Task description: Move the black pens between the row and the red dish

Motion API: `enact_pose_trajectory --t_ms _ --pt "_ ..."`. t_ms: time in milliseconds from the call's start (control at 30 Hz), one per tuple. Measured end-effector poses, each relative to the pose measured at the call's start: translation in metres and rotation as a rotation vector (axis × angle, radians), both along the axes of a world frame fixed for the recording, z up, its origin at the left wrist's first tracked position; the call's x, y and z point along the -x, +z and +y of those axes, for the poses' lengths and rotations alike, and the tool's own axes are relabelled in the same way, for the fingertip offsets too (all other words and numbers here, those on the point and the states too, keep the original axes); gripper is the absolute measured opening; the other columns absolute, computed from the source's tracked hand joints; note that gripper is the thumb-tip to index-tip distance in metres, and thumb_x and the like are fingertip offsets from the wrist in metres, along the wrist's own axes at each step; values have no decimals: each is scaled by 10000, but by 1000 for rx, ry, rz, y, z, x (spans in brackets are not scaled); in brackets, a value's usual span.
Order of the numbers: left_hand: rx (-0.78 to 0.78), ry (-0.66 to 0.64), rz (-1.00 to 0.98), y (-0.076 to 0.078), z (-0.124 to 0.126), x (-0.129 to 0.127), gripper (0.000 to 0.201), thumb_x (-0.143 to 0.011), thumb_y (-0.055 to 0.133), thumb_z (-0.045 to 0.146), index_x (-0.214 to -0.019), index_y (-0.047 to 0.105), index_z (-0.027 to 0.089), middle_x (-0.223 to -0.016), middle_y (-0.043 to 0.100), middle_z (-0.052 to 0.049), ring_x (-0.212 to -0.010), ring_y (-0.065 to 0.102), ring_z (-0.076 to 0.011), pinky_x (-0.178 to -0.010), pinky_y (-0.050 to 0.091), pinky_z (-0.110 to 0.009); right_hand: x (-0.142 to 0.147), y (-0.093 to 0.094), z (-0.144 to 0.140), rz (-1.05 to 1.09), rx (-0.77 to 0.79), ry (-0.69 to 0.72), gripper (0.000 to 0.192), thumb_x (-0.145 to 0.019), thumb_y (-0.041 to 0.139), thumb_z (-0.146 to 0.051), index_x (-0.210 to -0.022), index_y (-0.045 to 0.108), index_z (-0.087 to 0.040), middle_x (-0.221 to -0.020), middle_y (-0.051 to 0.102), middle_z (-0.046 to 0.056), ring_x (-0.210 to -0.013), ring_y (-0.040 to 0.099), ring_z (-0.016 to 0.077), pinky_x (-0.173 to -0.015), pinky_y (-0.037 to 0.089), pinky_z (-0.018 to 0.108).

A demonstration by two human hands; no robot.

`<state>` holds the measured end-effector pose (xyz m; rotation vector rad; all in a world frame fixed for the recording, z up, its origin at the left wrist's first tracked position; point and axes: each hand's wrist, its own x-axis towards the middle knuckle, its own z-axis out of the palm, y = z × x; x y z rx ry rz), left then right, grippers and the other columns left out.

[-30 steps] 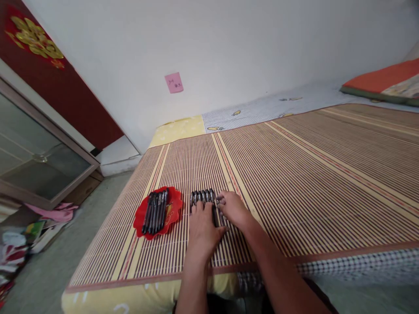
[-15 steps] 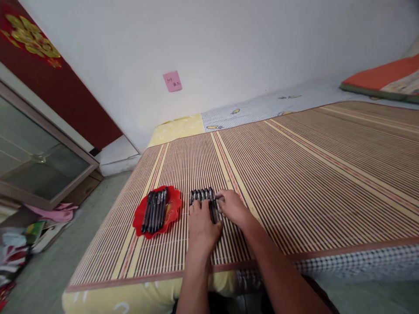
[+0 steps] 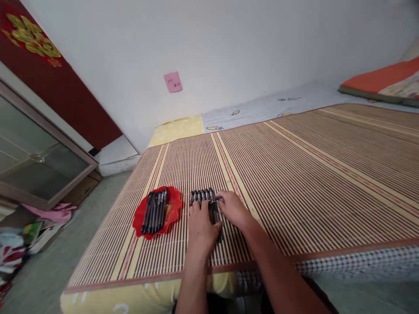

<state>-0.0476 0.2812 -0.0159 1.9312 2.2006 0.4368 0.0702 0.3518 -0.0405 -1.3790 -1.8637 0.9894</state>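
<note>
A row of several black pens (image 3: 202, 195) lies side by side on the striped mat, tips pointing away from me. Over their near part rests my left hand (image 3: 201, 222), fingers spread on the barrels and thumb out at the row's right side. My right hand (image 3: 232, 208) is closed in a pinch at the upper end of the rightmost pen (image 3: 214, 211); its fingertips partly cover what they grip. To the left, a red scalloped plate (image 3: 175, 213) carries several more black pens (image 3: 156, 210), lying roughly parallel.
The striped bamboo mat (image 3: 294, 183) covers the bed, with patterned sheet (image 3: 248, 115) showing along the wall. A folded orange quilt (image 3: 376, 78) lies far right. A pink note (image 3: 173, 82) is on the wall. At left are a glass-panelled door (image 3: 36, 152) and clothes on the floor.
The rightmost pen sits lower beside the row, its near end now showing below my left thumb. Both hands stay in nearly the same place.
</note>
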Motion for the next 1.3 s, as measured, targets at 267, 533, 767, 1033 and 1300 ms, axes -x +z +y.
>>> enact_pose_trajectory --t_ms 267,533,767,1033,1300 --pt "-3 -10 -39 -2 0 1 565 -728 808 249 -1240 571 206 -1185 514 -99 -1143 501 -307 -981 433 -434 2 -3 1 -56 -38 2 277 -811 540 -33 -968 723 -170 -868 719 57 -788 636 159 -711 414 231" --pt "-6 -10 -38 0 -1 0 549 -733 805 236 -1236 587 219 -1178 511 -92 -1139 502 -302 -985 430 -426 1 -2 0 -44 -50 -1 307 -802 533 -17 -996 716 -168 -869 715 60 -772 628 162 -716 417 235" --pt "-67 -8 -45 -5 0 3 533 -717 822 267 -1201 608 203 -1140 533 -93 -1102 527 -299 -971 447 -429 1 -2 3 -5 -58 -34 259 -827 543 -42 -972 722 -160 -928 740 78 -842 663 169 -773 451 239" --pt "-744 271 -348 13 -3 37 152 -906 579 328 -858 623 190 -804 635 -35 -759 613 -203 -753 487 -334 -13 -3 9 -23 -51 -70 323 -922 455 -111 -1058 744 -157 -1085 738 112 -1025 672 211 -891 474 289" --pt "-943 452 -548 18 -8 42 245 -905 578 415 -818 592 187 -699 588 10 -642 562 -153 -628 458 -275 -12 -1 5 3 -75 -82 222 -910 515 -218 -923 729 -161 -957 735 111 -872 668 219 -760 470 296"
